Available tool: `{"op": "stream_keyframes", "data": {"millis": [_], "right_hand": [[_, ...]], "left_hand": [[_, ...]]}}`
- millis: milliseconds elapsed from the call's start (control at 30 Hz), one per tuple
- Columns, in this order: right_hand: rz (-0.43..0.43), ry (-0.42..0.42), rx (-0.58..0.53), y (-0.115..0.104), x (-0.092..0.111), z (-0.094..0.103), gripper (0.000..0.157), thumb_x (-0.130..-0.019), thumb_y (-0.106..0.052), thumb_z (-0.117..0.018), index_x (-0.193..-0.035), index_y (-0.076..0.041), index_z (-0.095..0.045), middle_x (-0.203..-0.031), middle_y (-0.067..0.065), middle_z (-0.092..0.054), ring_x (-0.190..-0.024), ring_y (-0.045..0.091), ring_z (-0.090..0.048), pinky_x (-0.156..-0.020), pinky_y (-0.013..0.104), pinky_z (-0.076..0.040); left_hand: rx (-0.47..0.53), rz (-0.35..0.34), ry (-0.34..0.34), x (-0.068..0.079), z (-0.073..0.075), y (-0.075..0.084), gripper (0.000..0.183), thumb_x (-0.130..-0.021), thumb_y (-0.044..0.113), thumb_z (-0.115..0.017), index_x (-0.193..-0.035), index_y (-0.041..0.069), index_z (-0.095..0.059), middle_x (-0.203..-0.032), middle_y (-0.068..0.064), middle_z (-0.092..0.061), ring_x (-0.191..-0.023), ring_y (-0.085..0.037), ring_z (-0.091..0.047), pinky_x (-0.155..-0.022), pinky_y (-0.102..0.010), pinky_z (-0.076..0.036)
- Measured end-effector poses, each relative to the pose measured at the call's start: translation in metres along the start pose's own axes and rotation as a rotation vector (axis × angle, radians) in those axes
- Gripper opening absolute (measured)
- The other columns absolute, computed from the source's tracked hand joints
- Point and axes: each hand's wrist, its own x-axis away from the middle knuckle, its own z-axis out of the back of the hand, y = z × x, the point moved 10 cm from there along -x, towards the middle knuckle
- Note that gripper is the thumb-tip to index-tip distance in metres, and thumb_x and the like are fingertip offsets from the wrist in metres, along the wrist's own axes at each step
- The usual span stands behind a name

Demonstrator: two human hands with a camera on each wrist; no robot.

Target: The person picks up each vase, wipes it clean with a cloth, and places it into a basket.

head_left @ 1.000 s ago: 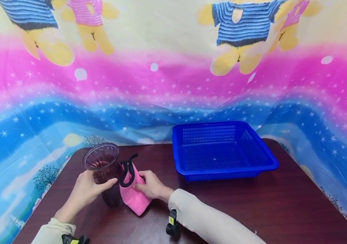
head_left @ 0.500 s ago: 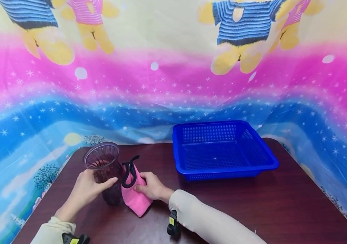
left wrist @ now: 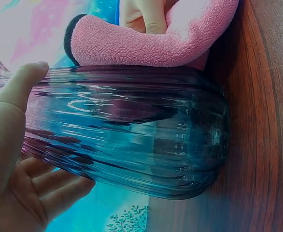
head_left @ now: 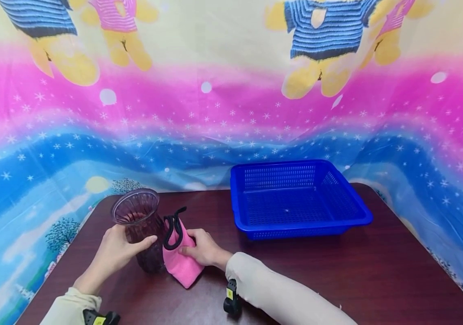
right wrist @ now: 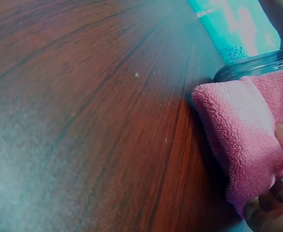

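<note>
A purple, ribbed glass vase [head_left: 147,243] with a flared rim stands at the left of the table. My left hand [head_left: 113,253] grips it below the rim, thumb on the near side and fingers round the far side, as the left wrist view of the vase [left wrist: 127,125] shows. My right hand [head_left: 204,248] holds a folded pink fleecy towel [head_left: 184,268] with black edging beside the vase. The thumb lies on the towel's near face; in the right wrist view curled fingertips [right wrist: 267,208] grip the towel [right wrist: 243,135] from below.
To the right, near the back edge, sits a blue plastic basket [head_left: 296,230] with perforated walls. The dark red-brown wooden table [head_left: 337,275] spreads beneath everything. A printed cloth backdrop [head_left: 215,122] hangs behind it and at both sides.
The towel and my right hand have shifted slightly to the right over the last second. My left hand keeps its grip on the vase, which stays in place.
</note>
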Motion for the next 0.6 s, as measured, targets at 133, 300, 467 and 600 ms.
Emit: {"op": "stream_keyframes", "data": {"millis": [133, 300, 467, 600], "right_hand": [[-0.001, 0.012, -0.01, 0.0002, 0.0001, 0.0013, 0.025, -0.085, -0.008, -0.077, -0.11, -0.007, -0.073, -0.086, 0.005, -0.073, -0.068, -0.001, -0.054, -0.063, 0.016, -0.048], [0.0, 0.019, -0.04, 0.001, 0.0005, 0.0011, 0.025, -0.086, -0.009, -0.076, -0.11, -0.007, -0.073, -0.086, 0.006, -0.074, -0.066, -0.001, -0.056, -0.062, 0.017, -0.048], [0.003, 0.028, -0.062, 0.0008, 0.0019, 0.0013, 0.025, -0.086, -0.011, -0.076, -0.111, -0.008, -0.073, -0.089, 0.007, -0.074, -0.067, 0.0, -0.057, -0.063, 0.017, -0.049], [0.006, 0.036, -0.073, -0.0012, 0.0036, 0.0025, 0.024, -0.086, -0.012, -0.077, -0.109, -0.009, -0.074, -0.09, 0.007, -0.075, -0.068, 0.0, -0.057, -0.064, 0.017, -0.049]], "left_hand": [[0.0, -0.001, -0.002, -0.0007, -0.0002, -0.0001, 0.061, -0.079, 0.036, -0.085, -0.125, 0.005, -0.059, -0.115, -0.028, -0.071, -0.108, -0.048, -0.067, -0.088, -0.062, -0.052], [0.002, -0.003, -0.007, -0.0008, -0.0006, 0.0001, 0.063, -0.08, 0.036, -0.085, -0.128, 0.005, -0.058, -0.117, -0.028, -0.07, -0.109, -0.048, -0.066, -0.088, -0.062, -0.052], [0.002, -0.001, -0.008, 0.0, -0.0004, 0.0006, 0.064, -0.08, 0.036, -0.085, -0.128, 0.005, -0.057, -0.117, -0.028, -0.07, -0.109, -0.047, -0.066, -0.088, -0.062, -0.052], [0.0, -0.001, -0.004, 0.001, 0.0002, 0.0016, 0.063, -0.08, 0.036, -0.085, -0.127, 0.005, -0.058, -0.116, -0.028, -0.07, -0.108, -0.047, -0.066, -0.088, -0.061, -0.052]]}}
